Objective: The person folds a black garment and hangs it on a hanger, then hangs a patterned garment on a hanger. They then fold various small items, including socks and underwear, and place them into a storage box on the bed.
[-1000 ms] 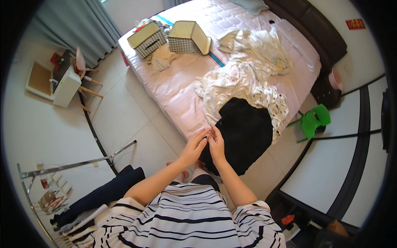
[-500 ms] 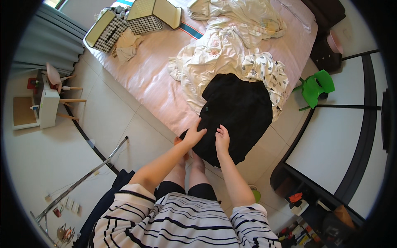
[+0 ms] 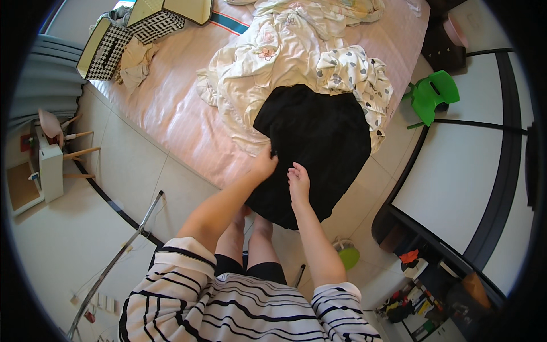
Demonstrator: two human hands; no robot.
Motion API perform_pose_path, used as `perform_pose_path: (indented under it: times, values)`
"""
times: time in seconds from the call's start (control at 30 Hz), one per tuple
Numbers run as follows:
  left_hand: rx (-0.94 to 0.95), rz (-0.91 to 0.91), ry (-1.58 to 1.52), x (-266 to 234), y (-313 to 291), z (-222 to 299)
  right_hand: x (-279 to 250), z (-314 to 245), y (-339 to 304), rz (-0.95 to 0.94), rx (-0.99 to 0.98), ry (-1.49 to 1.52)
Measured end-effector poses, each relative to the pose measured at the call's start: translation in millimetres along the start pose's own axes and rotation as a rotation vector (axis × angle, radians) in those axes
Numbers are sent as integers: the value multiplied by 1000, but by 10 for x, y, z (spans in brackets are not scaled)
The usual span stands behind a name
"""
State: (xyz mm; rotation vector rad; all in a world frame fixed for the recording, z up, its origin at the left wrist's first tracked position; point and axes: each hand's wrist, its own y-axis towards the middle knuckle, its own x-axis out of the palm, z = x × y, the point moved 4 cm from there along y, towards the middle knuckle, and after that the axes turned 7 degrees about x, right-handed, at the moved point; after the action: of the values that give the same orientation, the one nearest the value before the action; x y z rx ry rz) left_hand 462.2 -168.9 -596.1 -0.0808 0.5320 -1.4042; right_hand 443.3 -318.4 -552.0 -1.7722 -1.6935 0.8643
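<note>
Black cloth garment point(image 3: 319, 142) lies across the near end of the pink-sheeted bed point(image 3: 171, 117), overhanging. Right hand point(image 3: 299, 183) loosely open above it; contact cannot be told. Left hand point(image 3: 264, 163) pinched on its left edge. Progress, judged: spread out, no fold made. Beyond: cream printed cloths point(image 3: 268, 74), rumpled, unfolded; then black-and-white checked boxes point(image 3: 158, 27).

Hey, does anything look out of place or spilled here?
No spill or damage stands out. Slightly untidy: the black fabric garment hangs past the near end of the shiny pink bedspread, and the cream flower-printed cloth lies crumpled, partly beneath it.
</note>
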Motion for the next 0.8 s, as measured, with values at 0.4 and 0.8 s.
perform_pose_path:
  times: [0.4, 0.8]
  values:
    - [436, -619, 251, -136, -1422, 1030, -389, -296, -286, 90, 83, 356]
    - [-382, 64, -733, -1519, -1766, 1252, 412, -1230, -2088, -758, 72, -287]
